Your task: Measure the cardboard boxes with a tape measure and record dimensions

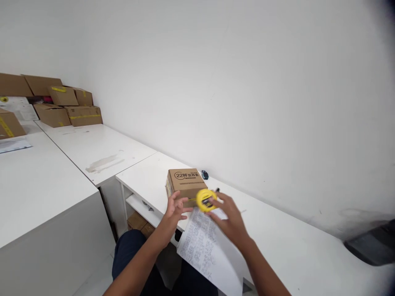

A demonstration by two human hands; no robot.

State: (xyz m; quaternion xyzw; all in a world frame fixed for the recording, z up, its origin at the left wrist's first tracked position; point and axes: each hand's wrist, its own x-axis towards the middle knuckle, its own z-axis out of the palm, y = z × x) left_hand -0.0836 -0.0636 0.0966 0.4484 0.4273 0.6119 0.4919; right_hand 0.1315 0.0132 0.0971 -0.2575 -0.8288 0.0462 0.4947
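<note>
My right hand [226, 216] grips a round yellow tape measure [206, 200] with a dark label, held just in front of a small cardboard box [187, 181] with printing on top. A thin yellow strip shows between the tape measure and my left hand [175, 209]. The left fingers are spread apart close to the box's front; whether they touch the strip I cannot tell. Below both hands, papers covered in handwriting [200, 242] hang over the front edge of the white table [271, 238].
Behind the box lies a small dark object [205, 174] near the wall. A black item [372, 242] stands at the far right. Several cardboard boxes [83, 116] are stacked at the back left. Under the tabletop an open shelf [140, 205] holds more cartons.
</note>
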